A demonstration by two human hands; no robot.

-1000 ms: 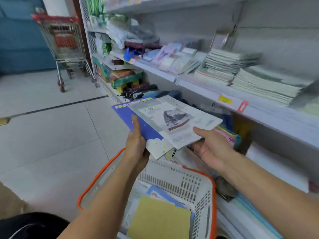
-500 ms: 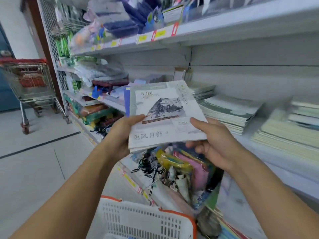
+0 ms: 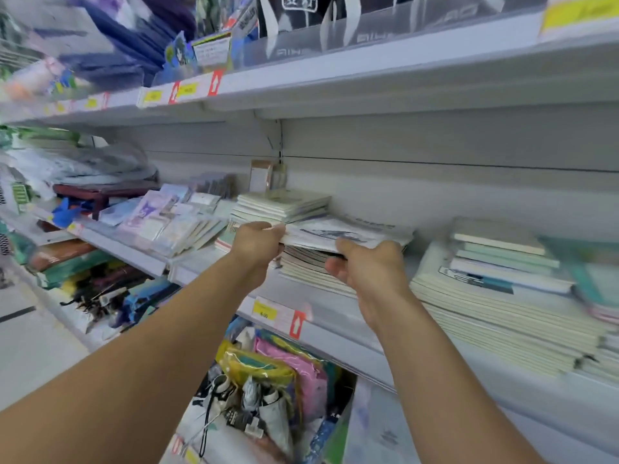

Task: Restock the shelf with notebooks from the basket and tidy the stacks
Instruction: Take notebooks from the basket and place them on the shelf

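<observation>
A thin pile of notebooks [image 3: 348, 233] with a pale cover and a mountain picture lies flat on top of a notebook stack [image 3: 311, 269] on the middle shelf [image 3: 335, 324]. My left hand [image 3: 256, 244] grips the pile's left edge. My right hand [image 3: 368, 267] holds its front right edge, thumb on top and fingers underneath. Both arms reach forward to the shelf. The basket is out of view.
Another pale stack [image 3: 284, 204] sits behind and to the left, and taller stacks [image 3: 502, 296] fill the shelf to the right. Small packaged stationery [image 3: 167, 219] lies further left. An upper shelf [image 3: 368, 72] overhangs. Bagged goods [image 3: 268, 380] hang below.
Both hands lifted the notebooks from chest height, turned them flat and moved them forward onto the stack on the middle shelf. The view rose, and the basket dropped out of sight.
</observation>
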